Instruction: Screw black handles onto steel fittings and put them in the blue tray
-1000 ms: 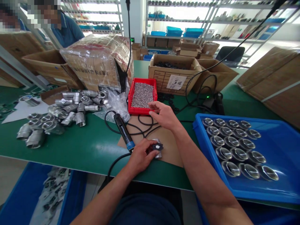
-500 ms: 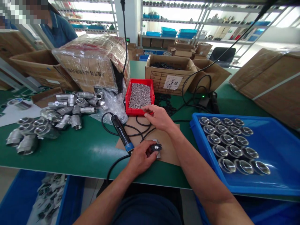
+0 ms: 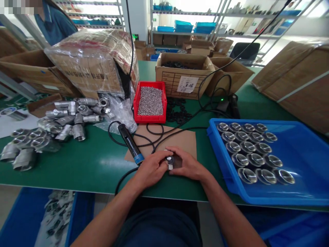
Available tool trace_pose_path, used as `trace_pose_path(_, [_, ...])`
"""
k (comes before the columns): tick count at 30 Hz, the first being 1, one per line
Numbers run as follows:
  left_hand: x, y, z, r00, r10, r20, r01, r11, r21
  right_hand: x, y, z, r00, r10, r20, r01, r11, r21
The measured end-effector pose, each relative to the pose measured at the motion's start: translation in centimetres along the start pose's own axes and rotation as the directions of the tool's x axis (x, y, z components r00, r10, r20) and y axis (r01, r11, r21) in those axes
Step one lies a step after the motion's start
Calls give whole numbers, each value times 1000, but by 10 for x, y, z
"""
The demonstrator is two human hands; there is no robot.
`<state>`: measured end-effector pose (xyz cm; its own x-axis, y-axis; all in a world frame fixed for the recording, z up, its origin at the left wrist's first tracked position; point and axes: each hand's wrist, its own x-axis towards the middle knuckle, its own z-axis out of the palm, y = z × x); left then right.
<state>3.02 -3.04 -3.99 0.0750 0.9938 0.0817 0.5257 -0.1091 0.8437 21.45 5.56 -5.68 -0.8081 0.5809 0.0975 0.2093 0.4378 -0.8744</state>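
**Both hands meet on a small metal part at the bench's near edge**

A green-topped workbench [image 3: 77,164] fills the middle of the frame, with metal shelving and stacked cardboard cartons behind it in a bright storeroom. At lower centre, a flat brown cardboard sheet [image 3: 180,139] lies on the bench, and on its near edge sits a small silvery metal part with a dark top [image 3: 169,160]. The left hand [image 3: 151,169] curls around the part from the left, fingers closed on it. The right hand [image 3: 187,164] presses against it from the right, thumb and fingertips pinching at its top; whether they hold something tiny there cannot be told.

Just left of the hands lies a black pen-shaped power tool with a blue collar [image 3: 130,143], its black cable looping over the cardboard. Above centre stands a red plastic bin of small grey screws [image 3: 150,101]. At right, a blue plastic tray [image 3: 295,161] holds rows of shiny round metal cups [image 3: 250,151]. At left, a heap of grey steel pipe fittings [image 3: 51,128] lies on the bench. In the upper left corner, another person in a blue shirt [image 3: 55,22] stands behind the cartons.
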Motion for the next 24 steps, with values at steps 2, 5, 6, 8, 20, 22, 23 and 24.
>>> trace_pose_path(2, [6, 1, -9, 994, 52, 99, -56, 997, 48, 1, 0, -2, 999, -37, -1, 37, 999, -23])
trace_pose_path(5, [11, 3, -22, 969, 130, 212, -148, 986, 71, 0, -1, -3, 999, -41, -17, 41, 999, -34])
trace_pose_path(6, [12, 5, -24, 968, 142, 205, -160, 984, 75, -1, -1, -2, 999, -34, -27, 33, 999, -29])
trace_pose_path(8, [10, 10, -26, 989, 99, 111, -109, 990, 94, -3, 0, 0, 999, -13, -48, 13, 1000, -15])
trace_pose_path(20, [-9, 7, 13, 988, -60, -141, 71, 995, 70, -5, -2, 2, 998, -3, -70, 7, 998, 57])
trace_pose_path(22, [-9, 5, 8, 995, -27, -91, 32, 998, 54, -5, -2, 2, 999, -7, -54, 12, 996, 85])
trace_pose_path(23, [-8, 5, 6, 996, -19, -83, 23, 999, 48, -5, -2, 2, 999, -9, -53, 14, 995, 101])
trace_pose_path(24, [-8, 4, 6, 996, -14, -88, 17, 999, 38, -5, -2, 2, 998, -10, -57, 17, 993, 116])
